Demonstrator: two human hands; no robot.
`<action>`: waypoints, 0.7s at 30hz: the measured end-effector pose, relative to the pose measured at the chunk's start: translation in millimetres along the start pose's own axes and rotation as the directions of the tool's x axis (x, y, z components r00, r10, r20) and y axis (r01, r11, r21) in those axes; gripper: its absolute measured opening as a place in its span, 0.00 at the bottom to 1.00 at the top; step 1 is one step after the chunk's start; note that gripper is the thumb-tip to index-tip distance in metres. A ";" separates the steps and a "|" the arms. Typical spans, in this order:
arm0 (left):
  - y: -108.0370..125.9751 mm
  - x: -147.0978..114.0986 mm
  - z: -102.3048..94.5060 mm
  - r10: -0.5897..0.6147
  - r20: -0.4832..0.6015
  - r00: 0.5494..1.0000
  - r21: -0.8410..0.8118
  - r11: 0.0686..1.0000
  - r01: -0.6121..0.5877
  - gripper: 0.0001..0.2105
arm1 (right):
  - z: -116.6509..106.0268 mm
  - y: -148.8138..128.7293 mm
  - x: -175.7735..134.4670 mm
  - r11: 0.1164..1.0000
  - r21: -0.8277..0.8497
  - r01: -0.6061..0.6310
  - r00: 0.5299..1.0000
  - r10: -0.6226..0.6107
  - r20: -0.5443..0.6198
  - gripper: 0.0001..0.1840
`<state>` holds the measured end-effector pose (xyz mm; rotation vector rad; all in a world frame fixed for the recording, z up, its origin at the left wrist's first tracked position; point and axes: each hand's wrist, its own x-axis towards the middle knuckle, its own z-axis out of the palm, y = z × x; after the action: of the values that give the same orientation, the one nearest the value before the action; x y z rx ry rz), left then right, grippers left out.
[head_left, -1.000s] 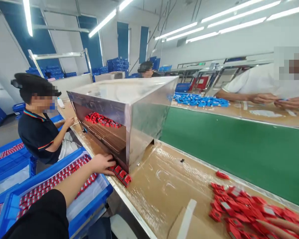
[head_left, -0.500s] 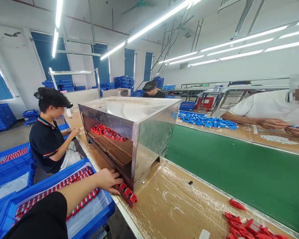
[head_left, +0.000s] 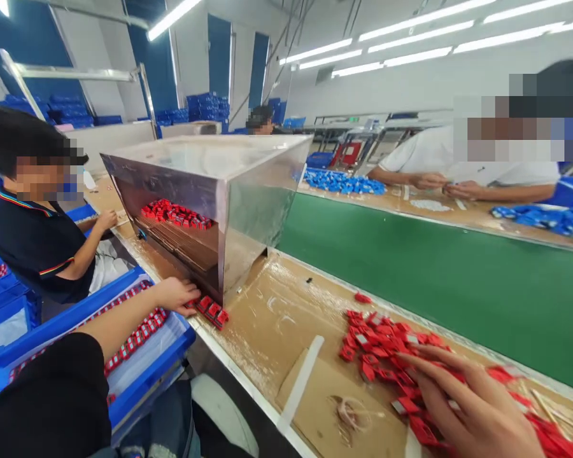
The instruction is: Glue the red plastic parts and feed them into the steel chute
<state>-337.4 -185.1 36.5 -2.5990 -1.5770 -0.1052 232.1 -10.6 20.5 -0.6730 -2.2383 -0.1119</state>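
Note:
My left hand (head_left: 176, 296) is at the bench edge by the near corner of a metal box. Its fingers are curled round the end of a short row of small red plastic parts (head_left: 213, 312), which lies on the bench. At the lower right, my right hand (head_left: 477, 397) reaches over a loose pile of similar red plastic parts (head_left: 377, 337). Its fingers are stretched out and apart, the tips at the pile, with nothing visibly gripped. Under my left forearm, more red parts stand in rows in a blue crate (head_left: 184, 340).
The open-fronted metal box (head_left: 248, 235) holds red parts and brown sheets. Beyond the bench runs a green belt (head_left: 386, 267). A person (head_left: 42, 222) sits at left; another (head_left: 458, 165) works across the belt beside blue parts (head_left: 344, 181). White tape (head_left: 303, 381) crosses cardboard on the bench.
The view has turned right and down. My right hand has come into view over the red pile. My left hand stays at the row of red parts by the box.

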 end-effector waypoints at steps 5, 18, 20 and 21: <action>49.4 1.2 -2.3 -0.555 -0.221 0.802 -0.799 0.575 0.177 0.27 | 0.7 -6.5 -1.2 0.995 0.024 -0.094 0.996 0.094 0.011 0.11; 217.7 224.2 -42.3 -0.042 0.454 0.890 -0.389 -0.908 0.156 0.27 | 6.0 -3.5 -1.8 0.988 0.061 -0.142 0.990 0.140 0.030 0.12; 210.9 258.0 -30.9 -0.156 0.292 0.944 -0.659 -0.747 0.081 0.25 | 3.6 -8.0 -0.2 0.979 0.115 -0.170 0.985 0.169 0.018 0.13; 206.4 271.5 -22.0 -0.231 0.198 0.953 -0.790 -0.613 0.016 0.24 | 1.7 -11.0 1.2 0.970 0.152 -0.191 0.981 0.192 0.006 0.13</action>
<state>-29.1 -43.4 78.2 -2.2777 -2.0894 -3.5624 224.8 -19.1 21.7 -0.7985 -2.1352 0.1504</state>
